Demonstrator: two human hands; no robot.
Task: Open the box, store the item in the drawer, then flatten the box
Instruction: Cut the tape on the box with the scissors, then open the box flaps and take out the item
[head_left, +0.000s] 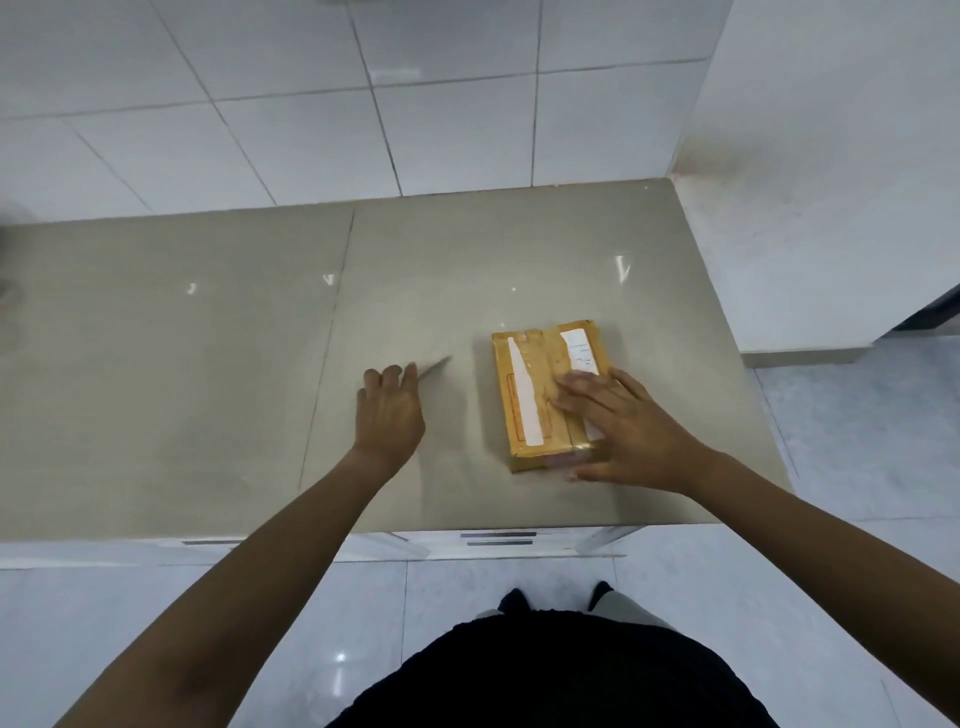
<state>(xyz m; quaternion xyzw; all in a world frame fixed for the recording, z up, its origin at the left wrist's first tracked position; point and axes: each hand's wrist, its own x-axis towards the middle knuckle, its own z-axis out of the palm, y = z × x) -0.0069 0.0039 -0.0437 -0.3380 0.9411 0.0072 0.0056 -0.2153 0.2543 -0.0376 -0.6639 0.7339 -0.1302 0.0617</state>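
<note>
Nearest the camera at 6 o'clock: person's dark top and dark trousers, two feet on pale glossy floor tiles (156, 623). Both bare forearms reach up from 7 and 4 o'clock over the counter edge. Below that edge, white cabinet front (498, 540) with dark slots, likely drawer handles, can't tell for sure. Counter (182, 364) is beige, glossy, one seam line running near-to-far left of centre. Left hand (389, 410) sits around centre, at 9 o'clock from the box and apart from it, fingers curled together around a thin grey blurred object (434, 366) pointing toward 1 o'clock; looks like a blade or cutter, too blurred to say which. Right hand (623, 431) lies flat on the box (530, 395), fingers straight and slightly spread, pressing the top at its right and near part, thumb along the near end by the near right corner. Box is on the counter at about 3 o'clock from frame centre, near the counter's right end, lying flat, long side running near-to-far, yellow-brown cardboard, taped, flaps closed. White strip label along its left half, another white label with small print at the far right corner, print unreadable. Far side, 12 o'clock: white tiled wall (311, 104) behind the counter. At 2 o'clock a plain white wall (831, 182) meets the counter's right end, smudged near the corner.
</note>
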